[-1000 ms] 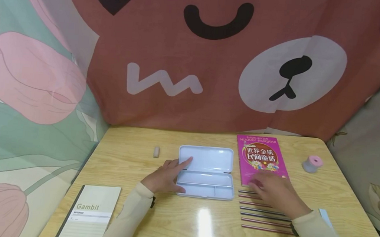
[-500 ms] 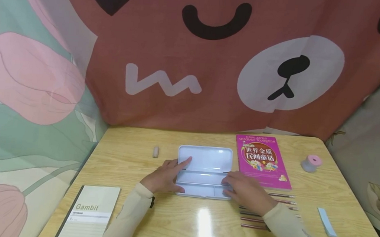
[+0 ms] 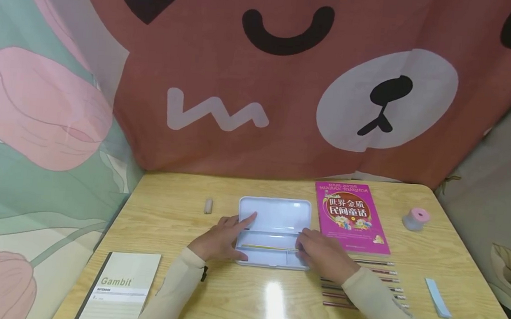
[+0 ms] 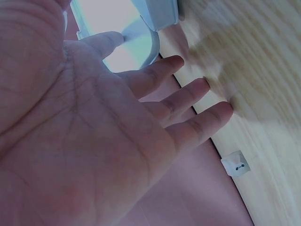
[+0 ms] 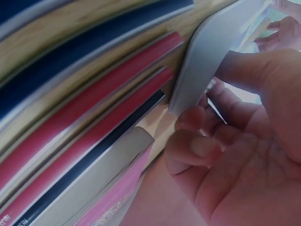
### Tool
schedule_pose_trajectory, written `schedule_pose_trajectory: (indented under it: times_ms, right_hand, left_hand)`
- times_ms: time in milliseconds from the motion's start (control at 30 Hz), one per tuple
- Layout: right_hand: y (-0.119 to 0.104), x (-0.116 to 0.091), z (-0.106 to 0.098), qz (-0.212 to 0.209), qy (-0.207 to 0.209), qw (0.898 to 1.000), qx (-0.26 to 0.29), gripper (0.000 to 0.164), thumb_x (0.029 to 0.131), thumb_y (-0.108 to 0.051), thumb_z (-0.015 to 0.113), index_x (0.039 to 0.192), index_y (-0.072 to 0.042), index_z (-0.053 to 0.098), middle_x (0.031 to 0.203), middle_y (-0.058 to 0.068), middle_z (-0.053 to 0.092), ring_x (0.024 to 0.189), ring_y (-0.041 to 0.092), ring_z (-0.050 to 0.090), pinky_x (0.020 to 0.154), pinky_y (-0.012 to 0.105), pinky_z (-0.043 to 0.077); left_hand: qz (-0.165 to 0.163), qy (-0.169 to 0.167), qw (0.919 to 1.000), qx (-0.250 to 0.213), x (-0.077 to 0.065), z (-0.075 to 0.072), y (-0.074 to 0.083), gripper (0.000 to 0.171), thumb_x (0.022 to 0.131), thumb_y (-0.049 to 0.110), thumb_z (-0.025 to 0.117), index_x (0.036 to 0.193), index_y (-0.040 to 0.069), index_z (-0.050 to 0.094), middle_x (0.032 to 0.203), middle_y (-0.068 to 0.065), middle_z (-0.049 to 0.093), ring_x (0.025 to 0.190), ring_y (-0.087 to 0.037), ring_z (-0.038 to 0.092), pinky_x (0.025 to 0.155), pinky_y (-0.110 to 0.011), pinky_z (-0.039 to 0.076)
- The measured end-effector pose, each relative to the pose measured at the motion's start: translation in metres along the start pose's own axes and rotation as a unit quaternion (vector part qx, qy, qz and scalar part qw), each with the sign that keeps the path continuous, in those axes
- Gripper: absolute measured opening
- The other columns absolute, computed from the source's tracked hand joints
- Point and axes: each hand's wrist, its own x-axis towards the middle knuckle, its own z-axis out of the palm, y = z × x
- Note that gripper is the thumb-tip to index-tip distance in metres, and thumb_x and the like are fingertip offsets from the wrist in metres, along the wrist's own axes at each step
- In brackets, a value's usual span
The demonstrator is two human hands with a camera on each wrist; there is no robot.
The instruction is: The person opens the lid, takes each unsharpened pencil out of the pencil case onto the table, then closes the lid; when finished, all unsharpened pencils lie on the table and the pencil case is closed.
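A pale blue pencil case (image 3: 273,214) lies on the table with its lid raised, its lower half divided into compartments. At its left end my left hand (image 3: 218,239) rests with spread fingers, index on the lid and thumb near the front edge. My right hand (image 3: 325,255) grips the right end, fingers curled over the rim; in the right wrist view the thumb and fingers (image 5: 190,146) lie about the case wall (image 5: 202,61). A thin yellowish line runs along the long divider; what it is I cannot tell. Whatever lies inside the right fingers is hidden.
Several red and dark pencils (image 3: 381,279) lie in a row right of the case. A pink book (image 3: 354,227), a pink-topped sharpener-like item (image 3: 416,219), a light blue strip (image 3: 437,297), an eraser-like block (image 3: 208,206) and a notebook (image 3: 119,284) lie around.
My right hand has moved left from over the book and pencils to the case's right end. A yellowish line now shows along the divider. My left hand has stayed in place.
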Motion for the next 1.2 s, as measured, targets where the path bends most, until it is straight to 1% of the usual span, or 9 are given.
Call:
schedule_pose_trajectory:
  times_ms: [167, 367, 467, 533, 633, 767, 933, 1067, 1200]
  right_hand:
    - [0.000, 0.001, 0.000, 0.024, -0.012, 0.999, 0.038, 0.012, 0.099, -0.017, 0.084, 0.104, -0.018, 0.072, 0.092, -0.013, 0.064, 0.083, 0.002, 0.057, 0.070, 0.022, 0.053]
    - [0.000, -0.003, -0.009, -0.007, 0.025, 0.999, 0.039, 0.008, 0.099, -0.016, 0.085, 0.105, -0.016, 0.081, 0.096, -0.010, 0.064, 0.087, 0.004, 0.056, 0.074, 0.024, 0.055]
    - [0.001, -0.007, -0.021, 0.001, 0.034, 0.999, 0.034, 0.009, 0.098, -0.014, 0.086, 0.107, -0.015, 0.086, 0.097, -0.010, 0.059, 0.084, 0.004, 0.053, 0.072, 0.022, 0.054]
    - [0.002, -0.012, -0.030, 0.013, 0.040, 0.999, 0.022, 0.013, 0.096, -0.013, 0.087, 0.109, -0.016, 0.087, 0.097, -0.010, 0.058, 0.084, 0.004, 0.052, 0.070, 0.020, 0.053]
    - [0.008, -0.024, -0.045, 0.017, 0.053, 0.998, -0.022, 0.019, 0.092, -0.013, 0.091, 0.110, -0.018, 0.088, 0.097, -0.011, 0.060, 0.085, 0.004, 0.056, 0.070, 0.022, 0.056]
    - [0.017, -0.048, -0.063, 0.031, 0.053, 0.995, -0.079, 0.024, 0.089, -0.014, 0.094, 0.111, -0.020, 0.087, 0.102, -0.011, 0.067, 0.091, 0.008, 0.064, 0.077, 0.032, 0.063]
    - [0.028, -0.083, -0.078, 0.075, 0.024, 0.993, -0.093, 0.023, 0.090, -0.016, 0.093, 0.109, -0.025, 0.083, 0.107, -0.014, 0.074, 0.098, 0.011, 0.073, 0.081, 0.041, 0.066]
    - [0.036, -0.108, -0.085, 0.109, -0.038, 0.991, -0.060, 0.018, 0.093, -0.020, 0.090, 0.103, -0.030, 0.081, 0.099, -0.021, 0.074, 0.086, 0.000, 0.069, 0.073, 0.034, 0.063]
    - [0.043, -0.130, -0.089, 0.135, -0.117, 0.984, -0.006, 0.017, 0.093, -0.018, 0.089, 0.097, -0.032, 0.080, 0.091, -0.025, 0.069, 0.079, -0.007, 0.060, 0.067, 0.028, 0.056]
  left_hand:
    - [0.001, 0.002, 1.0000, 0.008, 0.000, 0.001, 0.000, 0.110, 0.093, 0.031, 0.092, 0.178, 0.033, 0.023, 0.178, -0.019, 0.031, 0.160, -0.045, 0.033, 0.121, -0.064, 0.044]
    - [0.002, 0.002, 0.9999, 0.014, 0.000, 0.001, 0.000, 0.110, 0.093, 0.032, 0.092, 0.178, 0.033, 0.022, 0.178, -0.017, 0.032, 0.160, -0.045, 0.033, 0.121, -0.063, 0.044]
    - [0.005, 0.002, 0.9999, 0.012, 0.000, 0.001, 0.001, 0.111, 0.093, 0.030, 0.092, 0.178, 0.031, 0.022, 0.178, -0.018, 0.032, 0.159, -0.045, 0.034, 0.121, -0.064, 0.044]
    - [0.005, 0.001, 0.9999, 0.012, 0.000, 0.001, 0.001, 0.110, 0.093, 0.030, 0.092, 0.178, 0.031, 0.022, 0.178, -0.018, 0.032, 0.159, -0.045, 0.034, 0.121, -0.063, 0.044]
    - [0.003, 0.001, 0.9999, 0.014, 0.001, 0.001, 0.001, 0.110, 0.093, 0.029, 0.092, 0.178, 0.031, 0.022, 0.178, -0.017, 0.032, 0.159, -0.045, 0.034, 0.121, -0.062, 0.044]
    - [0.002, 0.003, 0.9999, 0.017, 0.001, 0.001, 0.002, 0.110, 0.093, 0.030, 0.092, 0.178, 0.031, 0.023, 0.179, -0.017, 0.031, 0.159, -0.045, 0.034, 0.121, -0.062, 0.045]
    - [0.001, 0.004, 0.9998, 0.020, 0.000, 0.000, 0.002, 0.109, 0.094, 0.030, 0.092, 0.178, 0.030, 0.023, 0.178, -0.018, 0.032, 0.159, -0.045, 0.035, 0.120, -0.063, 0.046]
    - [0.000, 0.002, 0.9998, 0.018, -0.001, 0.000, 0.002, 0.109, 0.094, 0.030, 0.092, 0.178, 0.030, 0.023, 0.178, -0.018, 0.032, 0.159, -0.045, 0.035, 0.120, -0.063, 0.046]
    - [0.002, 0.001, 0.9999, 0.017, 0.000, 0.000, 0.002, 0.109, 0.094, 0.030, 0.092, 0.178, 0.030, 0.023, 0.178, -0.019, 0.032, 0.159, -0.046, 0.035, 0.120, -0.064, 0.045]
